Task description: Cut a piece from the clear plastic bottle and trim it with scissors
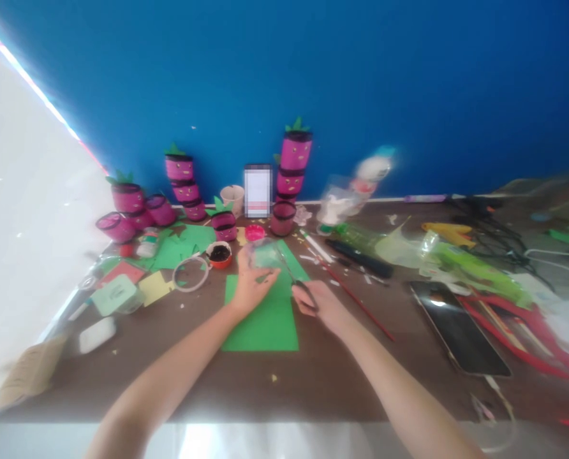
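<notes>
My right hand (pixel 319 305) is closed around the dark handle of a pair of scissors (pixel 307 294). The thin blades point up and left, over green paper. My left hand (pixel 256 284) is beside the scissors, with thumb and fingers drawn together. A small green bit shows between those fingers, but blur hides whether it is held. Under both hands lies a green paper sheet (pixel 260 335). Just beyond the left fingers is a pale, see-through piece (pixel 265 254), too blurred to name.
Purple cups with faces and green paper leaves (pixel 296 153) stand stacked along the blue wall. An upright phone (pixel 258 191) leans behind. At left are a tape roll (pixel 190 274) and a paint-filled red cap (pixel 219 255). A black phone (pixel 459 328) and red-handled scissors (pixel 552 344) lie right.
</notes>
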